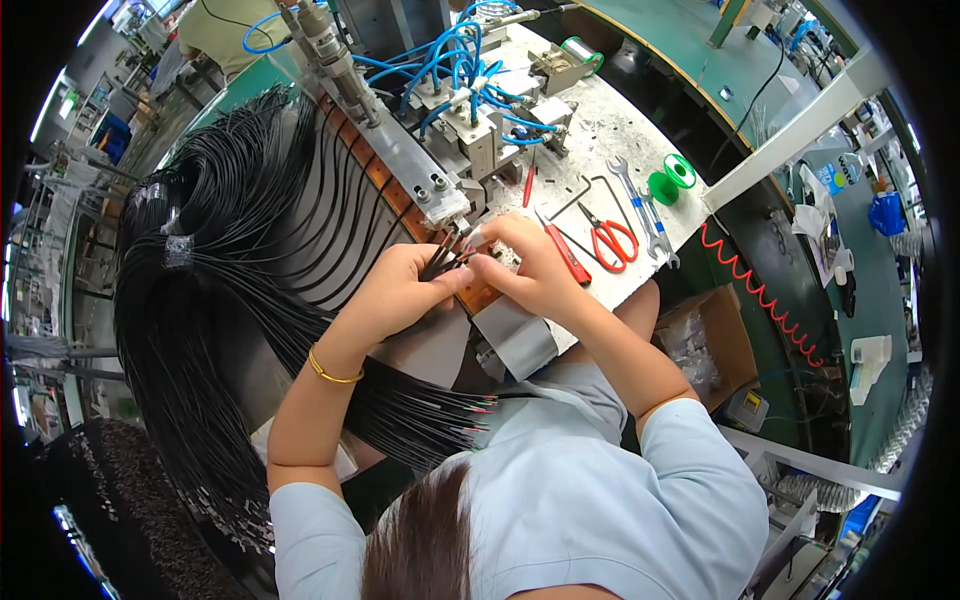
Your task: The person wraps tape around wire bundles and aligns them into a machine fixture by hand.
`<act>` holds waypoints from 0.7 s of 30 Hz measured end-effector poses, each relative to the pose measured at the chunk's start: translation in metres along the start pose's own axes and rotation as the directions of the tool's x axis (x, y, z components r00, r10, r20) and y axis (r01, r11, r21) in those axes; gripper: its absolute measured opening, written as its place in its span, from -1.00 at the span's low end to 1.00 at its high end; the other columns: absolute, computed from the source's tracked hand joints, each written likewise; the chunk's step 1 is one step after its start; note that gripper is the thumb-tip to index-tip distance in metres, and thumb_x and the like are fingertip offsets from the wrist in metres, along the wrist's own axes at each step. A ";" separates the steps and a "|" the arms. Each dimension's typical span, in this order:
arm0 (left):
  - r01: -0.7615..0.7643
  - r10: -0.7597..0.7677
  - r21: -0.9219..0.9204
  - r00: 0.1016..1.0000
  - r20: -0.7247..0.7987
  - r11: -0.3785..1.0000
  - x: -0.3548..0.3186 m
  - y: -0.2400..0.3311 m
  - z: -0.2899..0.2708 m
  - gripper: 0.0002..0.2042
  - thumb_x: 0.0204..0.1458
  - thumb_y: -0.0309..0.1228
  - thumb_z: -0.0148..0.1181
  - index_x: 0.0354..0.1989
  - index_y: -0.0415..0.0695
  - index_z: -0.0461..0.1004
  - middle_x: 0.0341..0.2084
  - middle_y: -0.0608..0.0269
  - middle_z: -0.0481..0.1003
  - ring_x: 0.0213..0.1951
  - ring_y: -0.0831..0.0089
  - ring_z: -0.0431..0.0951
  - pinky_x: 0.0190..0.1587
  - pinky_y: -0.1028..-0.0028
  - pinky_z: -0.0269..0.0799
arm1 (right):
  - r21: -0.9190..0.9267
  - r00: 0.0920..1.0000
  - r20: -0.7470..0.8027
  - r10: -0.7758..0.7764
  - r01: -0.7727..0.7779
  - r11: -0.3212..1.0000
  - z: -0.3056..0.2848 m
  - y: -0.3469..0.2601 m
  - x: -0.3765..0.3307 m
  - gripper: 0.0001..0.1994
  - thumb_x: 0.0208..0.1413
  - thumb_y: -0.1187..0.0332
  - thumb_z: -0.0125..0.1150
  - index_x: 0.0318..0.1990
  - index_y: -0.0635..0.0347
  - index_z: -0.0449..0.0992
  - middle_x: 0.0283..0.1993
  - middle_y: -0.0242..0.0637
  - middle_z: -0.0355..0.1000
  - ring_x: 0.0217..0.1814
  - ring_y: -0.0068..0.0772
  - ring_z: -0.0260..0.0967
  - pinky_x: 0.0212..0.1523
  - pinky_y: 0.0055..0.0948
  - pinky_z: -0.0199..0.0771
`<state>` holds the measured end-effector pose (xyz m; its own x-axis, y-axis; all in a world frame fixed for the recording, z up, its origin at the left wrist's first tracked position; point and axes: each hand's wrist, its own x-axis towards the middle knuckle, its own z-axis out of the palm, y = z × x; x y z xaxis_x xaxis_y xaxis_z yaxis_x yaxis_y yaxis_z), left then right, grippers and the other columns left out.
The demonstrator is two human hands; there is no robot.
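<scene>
Several thin black cables [438,262] are held near their ends in my left hand [400,290], its thumb and fingers closed around them. My right hand [535,265] comes in from the other side, its thumb and fingertips bent together at the cable tips. What lies between those right fingertips is too small to make out. Both hands are just in front of the metal head of a bench machine [440,195]. Under them runs a copper-coloured strip [480,297], partly covered by the fingers.
A large bundle of black cables [190,330] hangs at left, tied with clear wrap [178,252]. Red-handled scissors [613,244], a red-handled tool [572,262], wrenches [640,205] and a green spool [672,180] lie at right. Blue air tubes [465,60] top the machine; a cardboard box [722,335] stands below.
</scene>
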<state>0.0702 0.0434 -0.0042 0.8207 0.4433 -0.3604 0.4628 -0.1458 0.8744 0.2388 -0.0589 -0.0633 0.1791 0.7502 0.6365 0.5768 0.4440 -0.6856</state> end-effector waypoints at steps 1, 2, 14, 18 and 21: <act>0.000 0.000 0.000 1.000 0.000 1.000 0.000 0.000 0.001 -0.76 0.09 -0.33 0.21 -0.55 -0.19 0.47 -0.64 0.44 0.46 -0.55 0.73 0.33 -0.46 0.64 0.22 | 0.000 1.000 0.000 0.000 0.000 1.000 -0.001 0.000 -0.001 -0.86 0.05 0.35 0.19 -0.39 0.24 0.46 -0.49 -0.24 0.40 -0.39 -0.24 0.36 -0.34 -0.33 0.29; -0.026 0.025 -0.022 1.000 -0.017 0.999 -0.001 -0.001 0.003 -0.76 0.09 -0.33 0.21 -0.56 -0.18 0.46 -0.65 0.46 0.44 -0.56 0.74 0.31 -0.47 0.64 0.21 | 0.066 0.995 0.057 0.078 -0.082 0.994 -0.002 0.000 -0.003 -0.88 0.04 0.37 0.19 -0.36 0.24 0.47 -0.45 -0.25 0.41 -0.35 -0.25 0.36 -0.29 -0.36 0.29; -0.184 0.200 0.103 0.963 -0.179 0.978 0.000 -0.002 0.009 -0.83 0.09 -0.42 0.20 -0.49 -0.23 0.43 -0.63 0.49 0.35 -0.53 0.73 0.25 -0.47 0.60 0.19 | -0.044 0.966 0.213 0.147 -0.141 0.989 -0.007 -0.015 -0.001 -0.90 0.01 0.46 0.21 -0.32 0.25 0.47 -0.38 -0.25 0.42 -0.26 -0.30 0.36 -0.21 -0.38 0.31; -0.150 0.189 0.185 0.959 -0.211 0.971 0.001 -0.006 0.013 -0.85 0.09 -0.43 0.19 -0.46 -0.23 0.42 -0.64 0.46 0.35 -0.54 0.71 0.24 -0.47 0.59 0.20 | -0.255 0.977 0.207 0.060 -0.006 0.967 -0.009 -0.014 -0.005 -0.90 0.04 0.43 0.19 -0.36 0.26 0.45 -0.40 -0.23 0.40 -0.29 -0.29 0.35 -0.24 -0.37 0.30; -0.203 0.222 0.101 0.945 -0.240 0.974 0.003 -0.013 0.014 -0.84 0.09 -0.43 0.18 -0.46 -0.23 0.42 -0.64 0.46 0.33 -0.54 0.70 0.22 -0.47 0.59 0.19 | -0.240 0.934 0.267 0.239 -0.176 0.955 -0.012 -0.011 -0.006 -0.88 0.07 0.39 0.16 -0.38 0.26 0.42 -0.41 -0.21 0.38 -0.30 -0.26 0.34 -0.25 -0.35 0.29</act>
<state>0.0711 0.0345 -0.0213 0.7981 0.5986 -0.0688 0.3180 -0.3214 0.8920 0.2405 -0.0746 -0.0553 0.0924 0.9372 0.3362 0.7106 0.1745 -0.6817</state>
